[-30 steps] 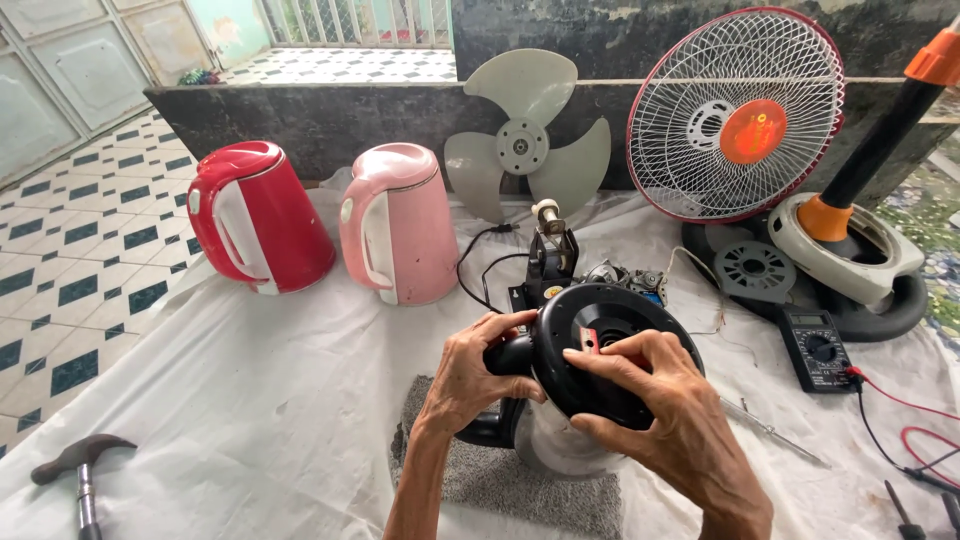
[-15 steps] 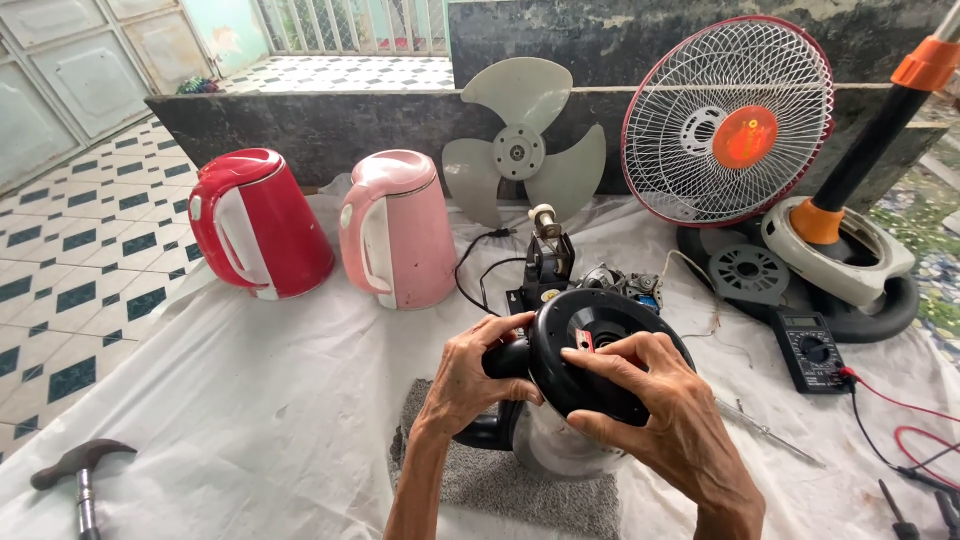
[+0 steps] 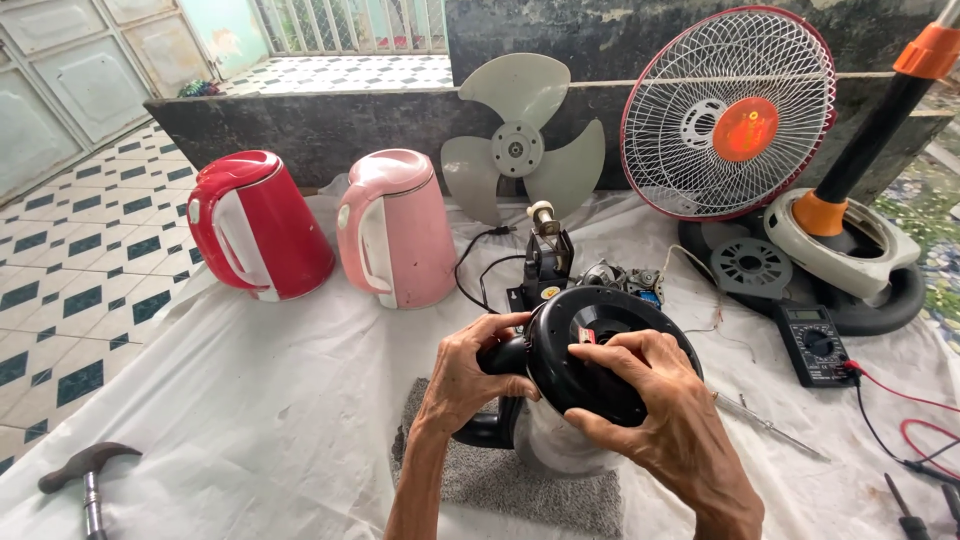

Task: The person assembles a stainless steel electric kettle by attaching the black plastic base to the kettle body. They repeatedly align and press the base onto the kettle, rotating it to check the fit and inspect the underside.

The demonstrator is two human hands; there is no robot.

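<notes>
Barely any shift since earlier: left hand (image 3: 470,375) and right hand (image 3: 660,410) both still grip upturned black kettle base (image 3: 600,355) on grey mat (image 3: 500,480), near centre. Base cover remains on; disassembly early.

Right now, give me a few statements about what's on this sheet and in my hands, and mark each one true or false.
1. Both hands, left hand and right hand, grip the black kettle base. True.
2. The red kettle stands to the right of the pink kettle. False: it stands to its left.
3. The hammer lies at the lower left of the white sheet. True.
4. The fan blade is mounted inside the fan grille. False: it leans apart against the wall.
5. The multimeter lies between the kettles. False: it lies at right.
</notes>
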